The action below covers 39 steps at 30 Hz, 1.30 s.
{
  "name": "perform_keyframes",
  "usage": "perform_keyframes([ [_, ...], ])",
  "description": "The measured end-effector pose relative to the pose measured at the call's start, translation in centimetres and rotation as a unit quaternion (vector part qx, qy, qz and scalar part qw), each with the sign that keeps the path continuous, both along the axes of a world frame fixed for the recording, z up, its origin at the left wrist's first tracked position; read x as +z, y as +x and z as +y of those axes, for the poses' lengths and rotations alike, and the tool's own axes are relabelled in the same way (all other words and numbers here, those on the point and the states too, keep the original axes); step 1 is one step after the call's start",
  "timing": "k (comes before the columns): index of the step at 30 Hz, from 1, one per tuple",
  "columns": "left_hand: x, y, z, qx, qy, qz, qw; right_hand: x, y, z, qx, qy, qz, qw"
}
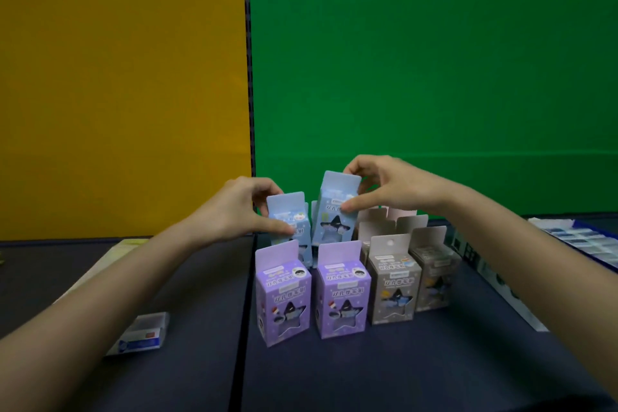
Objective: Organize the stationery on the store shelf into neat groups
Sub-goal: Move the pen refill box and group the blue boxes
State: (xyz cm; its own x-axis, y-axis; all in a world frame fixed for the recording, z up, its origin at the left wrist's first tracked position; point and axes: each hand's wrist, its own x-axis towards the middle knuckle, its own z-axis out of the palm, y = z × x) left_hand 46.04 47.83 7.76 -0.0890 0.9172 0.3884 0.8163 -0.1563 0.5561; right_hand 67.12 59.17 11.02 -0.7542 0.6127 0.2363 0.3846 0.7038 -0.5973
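The left hand (240,211) pinches a light blue cardboard box (288,216) behind two purple cardboard boxes (283,294) on the dark worktop (401,371). The right hand (384,191) pinches a second light blue box (334,211), tilted, maybe lifted.

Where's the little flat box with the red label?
The flat box lies lower left in the head view, on the dark shelf beside the left forearm, left of the nearest purple box.

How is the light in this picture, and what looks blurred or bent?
Head view: dim, even light with no glare; print on the left purple box is soft, the flat box at lower left blurrier; the wide-angle lens stretches the left forearm toward the corner.
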Motion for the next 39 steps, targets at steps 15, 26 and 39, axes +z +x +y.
perform_keyframes([
  [15, -2.1, 1.2, 1.5, 0.025, 0.028, 0.071, 0.997, -1.2, -1.4, 1.1, 0.002, 0.138, -0.124, 0.983],
  [26, -2.0, 1.1, 1.6, 0.048, 0.034, 0.169, 0.984, -1.4, -2.0, 1.1, 0.007, 0.161, -0.155, 0.975],
  [39, -1.5, 1.2, 1.2, 0.086, 0.051, 0.268, 0.958, -1.6, -2.3, -0.1, -0.09, 0.235, -0.121, 0.96],
])
